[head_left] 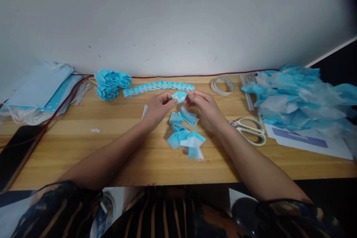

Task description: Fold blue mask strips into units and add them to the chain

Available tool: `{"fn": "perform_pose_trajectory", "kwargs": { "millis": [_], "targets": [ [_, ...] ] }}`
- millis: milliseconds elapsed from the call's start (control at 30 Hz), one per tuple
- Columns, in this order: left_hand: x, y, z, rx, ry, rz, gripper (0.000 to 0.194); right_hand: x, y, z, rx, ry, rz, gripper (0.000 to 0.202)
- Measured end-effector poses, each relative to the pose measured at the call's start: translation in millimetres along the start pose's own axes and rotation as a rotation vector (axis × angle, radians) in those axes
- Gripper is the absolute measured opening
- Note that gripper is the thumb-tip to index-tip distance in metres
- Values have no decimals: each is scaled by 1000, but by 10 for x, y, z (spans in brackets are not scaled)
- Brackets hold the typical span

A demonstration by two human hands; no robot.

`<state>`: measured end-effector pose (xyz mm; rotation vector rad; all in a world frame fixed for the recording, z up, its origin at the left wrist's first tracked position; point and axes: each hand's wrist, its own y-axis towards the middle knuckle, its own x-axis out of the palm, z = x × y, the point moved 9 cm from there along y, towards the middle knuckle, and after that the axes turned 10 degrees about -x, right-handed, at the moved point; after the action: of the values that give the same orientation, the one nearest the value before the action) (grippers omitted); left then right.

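Note:
My left hand (160, 106) pinches the left side of a small folded blue fabric piece (179, 96) with a white patch on it. At its right edge the fingertips of my right hand (205, 106) are closed together; whether they grip the piece itself is hard to make out. Behind both hands, a curved row of folded blue pieces (158, 86) lies along the table. Below them sits a loose heap of blue and white fabric scraps (184, 135). A pair of scissors (251, 131) with cream handles rests beside my right forearm, its blades partly hidden.
Blue fabric flowers (110, 81) and a stack of face masks (39, 85) stand at the left, near a dark phone (18, 152). A tape roll (222, 86) lies at the back. A large blue-white fabric pile (298, 96) covers the right. A red cable (195, 75) follows the wall.

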<state>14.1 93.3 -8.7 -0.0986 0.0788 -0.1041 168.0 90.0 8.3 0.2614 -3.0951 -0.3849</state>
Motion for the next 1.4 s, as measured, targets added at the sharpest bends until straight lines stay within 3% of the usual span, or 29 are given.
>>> {"fn": "perform_pose_trajectory", "kwargs": {
  "millis": [367, 667, 833, 1000, 1167, 1400],
  "targets": [
    [7, 7, 54, 51, -61, -37, 26, 2, 17, -77, -59, -242, -36, 24],
    [11, 10, 22, 7, -52, -43, 21, -77, 57, -99, -122, -338, -25, 20],
    [-47, 35, -8, 25, -67, 27, 21, -99, -5, -321, -287, -513, 91, 13],
    [-29, 25, -9, 47, -72, 18, 20, 89, -75, -411, -425, -735, -15, 10],
    [2, 13, -12, 58, -31, 1, 19, 80, -63, -343, -388, -780, -27, 10],
    [-2, -52, 119, 183, 51, 23, 16, 66, -55, -285, -308, -751, -19, 8]
  ]
}}
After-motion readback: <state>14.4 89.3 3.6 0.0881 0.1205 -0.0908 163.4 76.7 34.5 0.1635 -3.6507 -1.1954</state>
